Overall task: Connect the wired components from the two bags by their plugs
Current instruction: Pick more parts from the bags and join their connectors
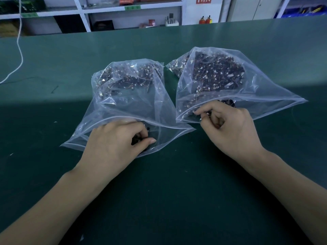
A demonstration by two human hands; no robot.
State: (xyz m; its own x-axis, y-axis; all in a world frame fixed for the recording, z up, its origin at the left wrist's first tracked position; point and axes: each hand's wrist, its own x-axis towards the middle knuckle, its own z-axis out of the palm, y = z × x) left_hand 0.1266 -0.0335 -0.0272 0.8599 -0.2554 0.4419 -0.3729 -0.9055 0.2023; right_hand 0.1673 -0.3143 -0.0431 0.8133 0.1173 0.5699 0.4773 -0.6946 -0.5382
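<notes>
Left bag: clear plastic zip bag (123, 110) lying on the dark green surface (177, 183), mouth open toward the viewer, filled at its far end with small dark wired components with white plugs (127, 78).
Right bag: second clear plastic zip bag (261, 96), just beside the first, mouth likewise open toward the viewer, packed with a heap of similar dark wired parts (219, 71).
Left hand: left hand (113, 142) reaching into the mouth of the left bag, fingers (141, 131) curled and pinching a small dark component (138, 138) against the thumb.
Right hand: right hand (230, 124) at the mouth of the right bag, fingers (203, 110) bent, pinching a small piece with a white plug (200, 119); more dark parts just behind the knuckles.
Third bag: corner of a smaller clear pouch (174, 68) showing between and behind the two bags.
Surroundings: white cable (19, 50) trailing over the far left of the surface; white shelving (85, 15) with boxes beyond the far edge.
</notes>
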